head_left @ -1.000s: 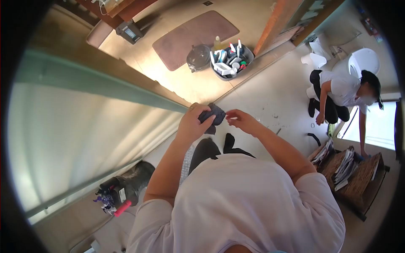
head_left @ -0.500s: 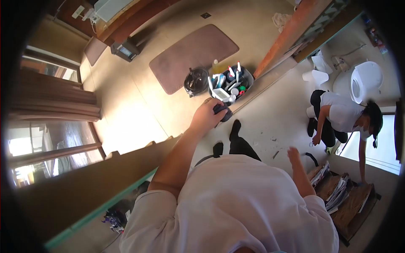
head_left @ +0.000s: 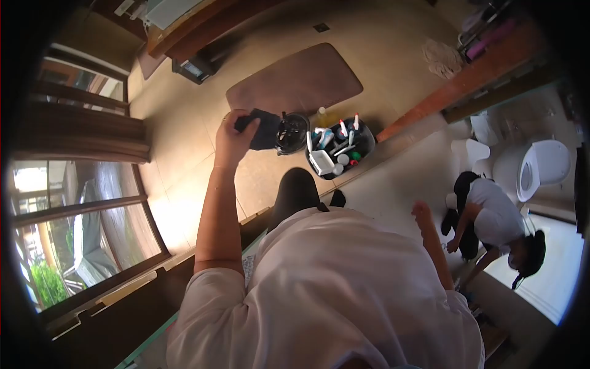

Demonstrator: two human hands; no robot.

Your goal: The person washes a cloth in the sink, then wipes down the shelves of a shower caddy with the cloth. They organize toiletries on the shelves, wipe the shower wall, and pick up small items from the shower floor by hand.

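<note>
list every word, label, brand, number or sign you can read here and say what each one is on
None can be read in this picture.
Spray bottles and other items in the dark tub: any print is too small and blurred to read.
Dark box by the wooden counter: its lighter panel is too blurred to read.
Dark cloth in the left hand: no lettering shows.

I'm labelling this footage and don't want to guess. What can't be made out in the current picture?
All in the head view:
- Dark cloth: the gripped part is hidden by the left hand.
- Right hand: too blurred to tell whether it is open or closed.
- Spray bottles in the tub: any label wording is too small.
- Wooden furniture: cut off by the top edge.
</note>
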